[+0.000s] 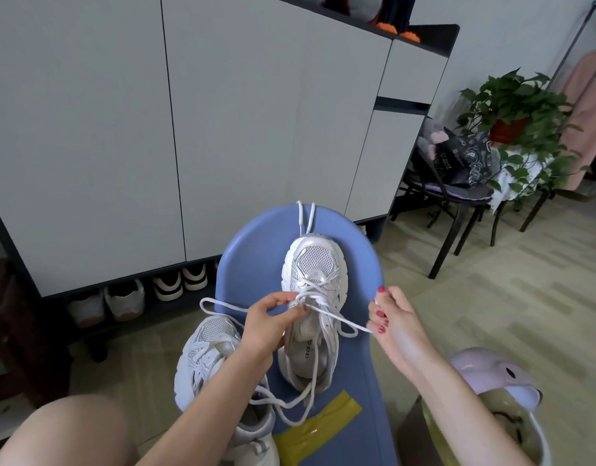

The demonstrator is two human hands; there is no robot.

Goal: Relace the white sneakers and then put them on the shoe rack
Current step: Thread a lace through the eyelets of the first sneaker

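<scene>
A white sneaker (pixel 311 274) lies toe-away on a blue board (pixel 253 250), partly laced. My left hand (pixel 273 319) pinches its white lace (pixel 337 319) at the eyelets near the tongue. My right hand (pixel 390 314) holds the same lace further along, pulled out tight to the right of the shoe. Loose lace loops trail to the left of the shoe, past the heel and beyond the toe. The second white sneaker (pixel 206 358) rests on the floor left of the board, partly behind my left forearm.
A tall grey cabinet (pixel 222 112) stands ahead, with several shoes (pixel 140 295) in its open bottom shelf. Yellow tape (pixel 318 428) patches the board. A bin with a lilac lid (pixel 491 371) is at lower right. A chair with bags (pixel 458 163) and a potted plant (pixel 511 105) are right. My knee (pixel 71 428) is lower left.
</scene>
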